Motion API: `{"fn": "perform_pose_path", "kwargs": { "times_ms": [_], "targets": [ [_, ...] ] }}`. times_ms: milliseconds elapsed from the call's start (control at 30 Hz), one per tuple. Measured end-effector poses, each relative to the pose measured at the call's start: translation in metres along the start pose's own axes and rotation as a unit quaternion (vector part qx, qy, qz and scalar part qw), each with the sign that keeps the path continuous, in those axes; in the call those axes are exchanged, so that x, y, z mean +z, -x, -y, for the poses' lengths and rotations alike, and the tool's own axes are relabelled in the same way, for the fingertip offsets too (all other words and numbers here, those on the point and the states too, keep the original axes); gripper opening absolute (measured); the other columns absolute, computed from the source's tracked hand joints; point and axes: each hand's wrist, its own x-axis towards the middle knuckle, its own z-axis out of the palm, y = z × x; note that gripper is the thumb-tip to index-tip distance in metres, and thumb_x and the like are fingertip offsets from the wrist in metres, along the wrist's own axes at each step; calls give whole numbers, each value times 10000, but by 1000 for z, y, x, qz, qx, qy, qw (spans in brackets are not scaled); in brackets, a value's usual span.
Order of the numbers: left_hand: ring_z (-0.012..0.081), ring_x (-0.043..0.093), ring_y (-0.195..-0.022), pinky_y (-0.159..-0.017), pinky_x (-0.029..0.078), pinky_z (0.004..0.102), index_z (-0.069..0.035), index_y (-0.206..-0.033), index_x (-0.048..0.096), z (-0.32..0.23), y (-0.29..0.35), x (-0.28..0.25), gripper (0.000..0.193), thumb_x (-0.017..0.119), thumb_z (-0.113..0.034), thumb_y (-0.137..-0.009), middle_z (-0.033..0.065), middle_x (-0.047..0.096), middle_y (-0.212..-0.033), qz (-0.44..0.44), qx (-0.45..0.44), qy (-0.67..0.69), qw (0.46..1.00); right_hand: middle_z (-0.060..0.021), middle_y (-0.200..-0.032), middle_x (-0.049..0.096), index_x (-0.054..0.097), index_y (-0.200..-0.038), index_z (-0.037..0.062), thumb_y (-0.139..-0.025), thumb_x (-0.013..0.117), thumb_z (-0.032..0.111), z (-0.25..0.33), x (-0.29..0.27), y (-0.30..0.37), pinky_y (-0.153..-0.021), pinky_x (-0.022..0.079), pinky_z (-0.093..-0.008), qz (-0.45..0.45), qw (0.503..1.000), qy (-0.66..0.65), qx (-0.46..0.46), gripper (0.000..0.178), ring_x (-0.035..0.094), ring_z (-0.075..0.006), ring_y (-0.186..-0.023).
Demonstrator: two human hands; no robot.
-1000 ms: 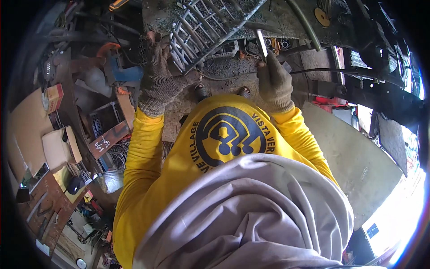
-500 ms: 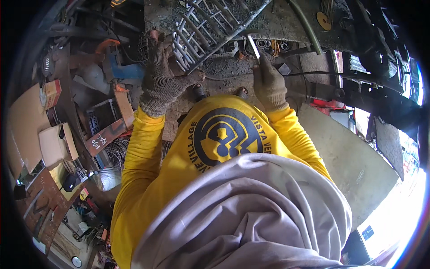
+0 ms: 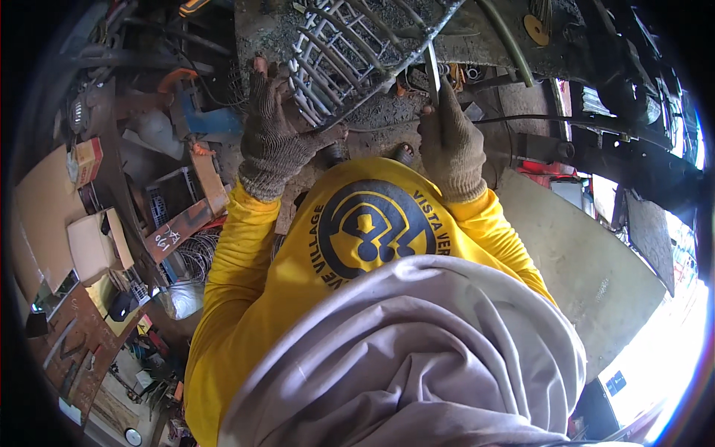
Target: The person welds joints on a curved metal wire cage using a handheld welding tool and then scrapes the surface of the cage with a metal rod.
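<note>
My left hand (image 3: 274,145), in a grey-brown knit glove with bare fingertips showing, is at the near left end of a welded metal grate (image 3: 342,63). Its thumb stretches along the grate's near edge, and the other fingers are partly curled at the end bars. The grate is made of round bars with a lighter lattice and lies tilted on the dark workbench. In my right hand (image 3: 452,149), gloved alike, is a slim chipping hammer (image 3: 433,71) by its flat, pale metal handle. Its dark head lies at the grate's right edge bar.
A dark, gritty workbench (image 3: 261,26) carries a curved pipe (image 3: 508,41) and a tan disc (image 3: 535,30). A black cable (image 3: 536,121) crosses on the right, above a large flat sheet (image 3: 573,253). Cardboard boxes (image 3: 97,242) and scrap metal crowd the left.
The chipping hammer has swung more upright, its head now at the grate's edge bar. My right hand sits slightly lower. The grate and my left hand have shifted slightly right in view.
</note>
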Motion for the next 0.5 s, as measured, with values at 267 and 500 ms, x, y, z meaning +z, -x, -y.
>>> {"fn": "perform_pose_path", "kwargs": {
  "times_ms": [267,500],
  "targets": [
    [374,483,-1315,-1065,452,425,51,-1434,380,-3,5,3,1139,942,-496,-608,241,459,-1394,7,10,-76,997,-219,-866,692,504,-1428,147,-950,613,230,-3,-4,-4,-640,546,-484,-40,998,-18,-34,497,694,-404,-769],
    [297,558,-1213,-1024,477,378,52,-1400,417,-1,10,10,1113,950,-502,-595,185,532,-1300,-9,10,-21,1000,-219,-907,702,500,-1420,121,-951,602,223,-19,5,-6,-666,553,-490,-40,995,25,-83,492,696,-407,-785]
  ]
}}
